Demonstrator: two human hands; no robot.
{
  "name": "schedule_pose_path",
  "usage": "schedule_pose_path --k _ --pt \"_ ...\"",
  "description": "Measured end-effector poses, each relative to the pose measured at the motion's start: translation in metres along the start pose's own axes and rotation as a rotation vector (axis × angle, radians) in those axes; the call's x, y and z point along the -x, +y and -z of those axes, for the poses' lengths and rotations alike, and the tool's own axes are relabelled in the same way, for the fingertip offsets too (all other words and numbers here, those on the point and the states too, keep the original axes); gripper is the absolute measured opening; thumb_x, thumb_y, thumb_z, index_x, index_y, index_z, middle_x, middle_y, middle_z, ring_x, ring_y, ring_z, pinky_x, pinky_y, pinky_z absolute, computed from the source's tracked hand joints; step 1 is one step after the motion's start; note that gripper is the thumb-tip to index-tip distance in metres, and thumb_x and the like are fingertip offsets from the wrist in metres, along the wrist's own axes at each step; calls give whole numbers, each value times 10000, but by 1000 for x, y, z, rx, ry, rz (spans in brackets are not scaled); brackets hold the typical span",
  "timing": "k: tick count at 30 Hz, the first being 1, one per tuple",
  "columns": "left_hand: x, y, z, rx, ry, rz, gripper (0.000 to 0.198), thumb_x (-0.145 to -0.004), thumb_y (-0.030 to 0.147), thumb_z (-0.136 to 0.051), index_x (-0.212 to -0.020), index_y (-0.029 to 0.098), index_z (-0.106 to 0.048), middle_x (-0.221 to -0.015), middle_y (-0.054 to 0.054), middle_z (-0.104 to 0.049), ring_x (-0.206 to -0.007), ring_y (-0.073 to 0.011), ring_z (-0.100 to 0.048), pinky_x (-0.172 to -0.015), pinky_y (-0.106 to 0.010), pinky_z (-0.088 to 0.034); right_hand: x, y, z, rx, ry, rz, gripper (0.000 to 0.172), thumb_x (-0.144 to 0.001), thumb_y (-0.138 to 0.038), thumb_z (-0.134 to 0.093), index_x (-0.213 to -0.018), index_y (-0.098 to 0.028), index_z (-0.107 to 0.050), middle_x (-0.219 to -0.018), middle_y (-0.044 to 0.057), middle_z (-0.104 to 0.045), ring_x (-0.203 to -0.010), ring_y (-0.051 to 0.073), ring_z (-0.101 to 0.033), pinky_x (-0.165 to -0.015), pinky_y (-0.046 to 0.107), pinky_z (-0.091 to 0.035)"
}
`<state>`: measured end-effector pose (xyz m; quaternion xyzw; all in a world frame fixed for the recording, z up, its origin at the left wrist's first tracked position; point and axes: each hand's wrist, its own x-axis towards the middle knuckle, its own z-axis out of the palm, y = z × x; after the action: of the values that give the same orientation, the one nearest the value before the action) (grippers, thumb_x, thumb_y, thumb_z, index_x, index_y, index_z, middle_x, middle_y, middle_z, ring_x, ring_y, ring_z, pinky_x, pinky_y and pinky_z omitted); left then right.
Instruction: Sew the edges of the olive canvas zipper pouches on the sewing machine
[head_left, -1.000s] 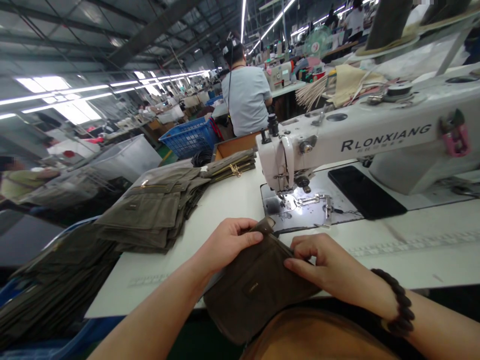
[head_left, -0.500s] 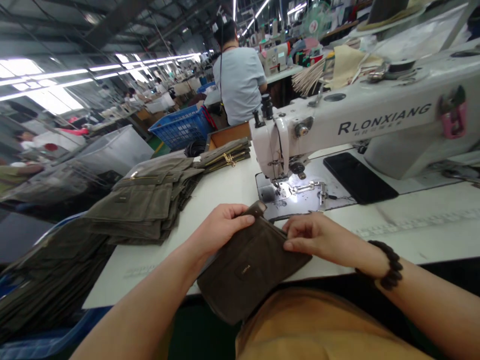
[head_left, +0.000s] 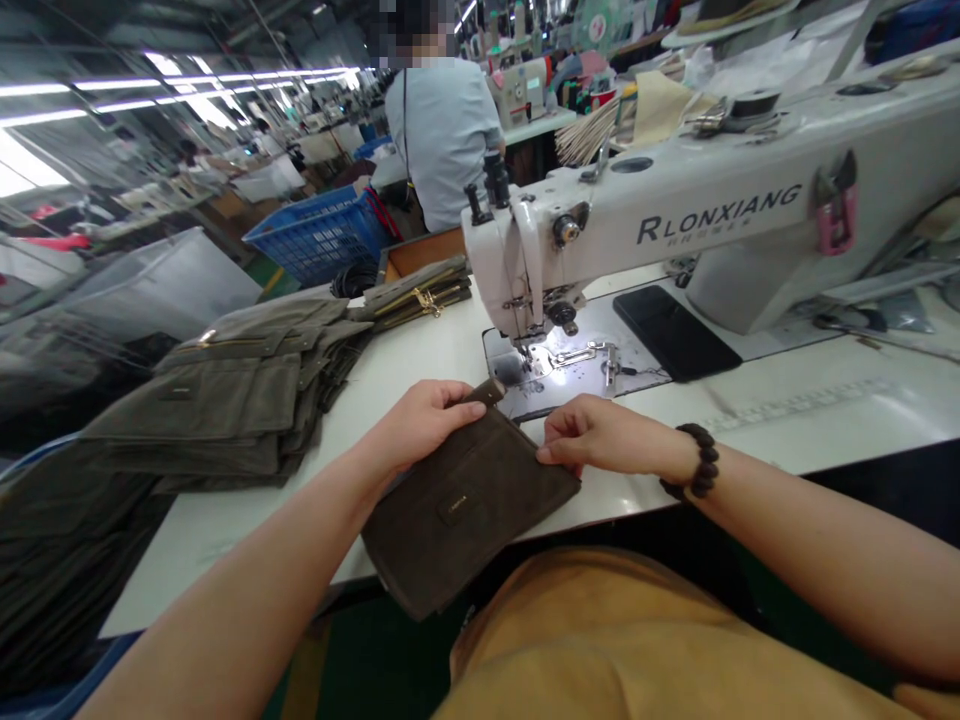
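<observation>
A dark olive fabric pouch piece [head_left: 480,490] with a small label lies tilted over the table's front edge, just in front of the sewing machine [head_left: 570,240]. Its upper left corner, by a small tab [head_left: 489,393], is pinched by my left hand [head_left: 431,420], thumb on top. On the right, my right hand [head_left: 592,435] has its thumb and fingers closed on the pouch's upper right edge. The needle area and lit metal plate [head_left: 551,375] are right behind the pouch, apart from it. Fingers of both hands under the fabric are hidden.
A stack of similar olive pieces [head_left: 217,400] lies at the left, spilling over the edge. Zipper pieces with gold pulls [head_left: 424,298] lie behind it. A black phone [head_left: 675,332] rests by the machine. Beyond are a blue crate [head_left: 322,235] and a seated person [head_left: 446,140].
The view has shifted, so the scene sits further left and slightly higher. Both hands keep their hold on the pouch, and the right fingers appear drawn closer along its edge.
</observation>
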<state>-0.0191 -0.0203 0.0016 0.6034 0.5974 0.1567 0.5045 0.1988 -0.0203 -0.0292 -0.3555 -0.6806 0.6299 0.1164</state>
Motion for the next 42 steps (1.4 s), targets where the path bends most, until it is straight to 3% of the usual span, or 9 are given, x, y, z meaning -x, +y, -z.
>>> schedule_pose_path --k 8,11,14,20,23,28,35,39,42 --pt "-8 3 0 -270 61 -127 241 -726 361 -500 -713 146 -608 -607 6 -597 -559 -146 -526 -525 -229 -371 -9 12 -2 -118 11 -41 217 -691 -285 -572 -595 -144 -437 -516 -40 -472 -471 83 -485 -449 201 -406" --pt "-15 -1 -1 -282 31 -156 234 -728 344 -490 -699 146 -611 -618 3 -594 -581 -151 -526 -542 -234 -376 -11 18 -6 -109 74 14 163 -679 -218 -574 -771 -154 -456 -654 -41 -513 -471 68 -478 -429 190 -392" --pt "-24 -5 -3 -282 7 -176 227 -735 328 -478 -709 147 -613 -621 6 -591 -583 -148 -523 -550 -235 -374 -9 19 -4 -47 55 95 282 -712 -175 -535 -986 -177 -467 -734 -41 -527 -467 54 -460 -431 180 -378" --pt "-40 -6 -6 -326 -29 -182 231 -741 319 -463 -685 150 -610 -584 16 -578 -549 -141 -508 -529 -230 -356 -7 17 20 668 -79 506 343 -824 -86 -364 -1138 -137 -492 -947 76 -591 -813 132 -544 -696 258 -420" --pt "-51 -3 -8 -354 -27 -195 213 -736 302 -473 -662 158 -611 -568 27 -556 -555 -136 -504 -542 -224 -360 -12 19 29 1098 -117 770 302 -874 -119 -328 -1127 -71 -486 -842 105 -587 -708 152 -530 -601 284 -406" --pt "-63 0 -14 -463 40 -200 183 -730 282 -500 -650 174 -624 -593 14 -573 -622 -159 -524 -572 -233 -362 -19 24 33 1280 143 958 287 -903 -145 -283 -959 -98 -561 -793 72 -568 -577 114 -469 -507 260 -341" --pt "-68 -8 -13 -628 234 -96 169 -714 282 -529 -707 173 -658 -667 -65 -632 -696 -226 -563 -650 -299 -379 -33 25 25 1364 83 823 295 -866 -118 -295 -953 -101 -577 -924 109 -590 -626 145 -517 -522 284 -376" --pt "-101 -7 2 -624 229 -96 199 -697 302 -549 -670 147 -671 -598 -55 -623 -647 -231 -577 -631 -304 -410 -48 22 30 1430 115 532 259 -854 -114 -350 -998 -119 -566 -965 98 -593 -668 161 -549 -507 280 -363" --pt "-129 1 5 -598 215 -203 217 -672 254 -589 -846 158 -674 -840 -43 -665 -850 -243 -574 -766 -298 -416 -53 22 37 1436 155 433 249 -847 -95 -367 -987 -115 -572 -949 107 -597 -673 165 -554 -505 273 -347"
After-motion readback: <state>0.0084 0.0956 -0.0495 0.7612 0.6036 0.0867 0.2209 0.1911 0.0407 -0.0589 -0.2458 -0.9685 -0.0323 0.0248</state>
